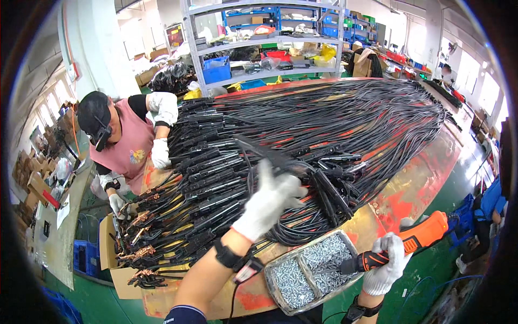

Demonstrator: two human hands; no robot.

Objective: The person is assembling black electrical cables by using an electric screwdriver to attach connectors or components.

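My left hand (270,202), in a white glove and blurred by motion, hovers over the pile with its fingers spread. Just beyond its fingertips is a smeared black handle (264,154) on a cable, seemingly in motion. My right hand (386,264), also gloved, is wrapped round an orange and black power screwdriver (423,235). Its tip points down among the silver screws (329,256) of a two-part tray (274,291). Rows of black handles (216,175), which look like welding electrode holders, cover the table to the left of my left hand.
Long black cables (345,108) run across the red-and-yellow worn table (426,183). Copper-coloured clamp ends (141,235) lie at the left. A co-worker in a pink apron (132,137) works there with gloved hands, above a cardboard box (110,254). Shelving (270,40) stands behind.
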